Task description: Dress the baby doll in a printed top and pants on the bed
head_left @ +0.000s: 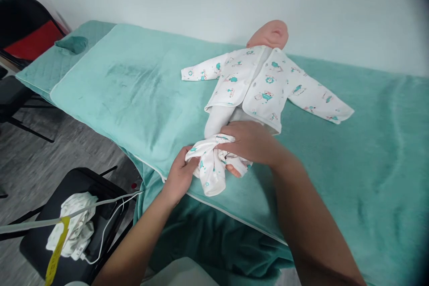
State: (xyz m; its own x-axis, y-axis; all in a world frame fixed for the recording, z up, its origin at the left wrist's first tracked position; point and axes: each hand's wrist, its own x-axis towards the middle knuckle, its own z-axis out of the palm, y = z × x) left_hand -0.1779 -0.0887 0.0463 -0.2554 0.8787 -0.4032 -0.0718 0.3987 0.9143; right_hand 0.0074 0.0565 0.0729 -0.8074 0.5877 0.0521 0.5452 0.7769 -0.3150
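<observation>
A baby doll [272,34] lies on its back on a teal blanket [134,94], wearing an open white printed jacket [258,82] with both sleeves spread out. At the doll's legs, bunched white printed trousers [210,170] are gathered. My left hand [179,176] grips the left side of the bunched cloth, fingers closed. My right hand [250,143] is wrapped over the trousers and the doll's legs from the right. The doll's feet are hidden in the cloth.
The blanket covers a padded table against a white wall. A black chair [83,183] at lower left holds a crumpled white garment [75,223] and a white cable. Another black and red chair [27,31] stands at upper left. A small teal cloth [72,44] lies near the table's far left end.
</observation>
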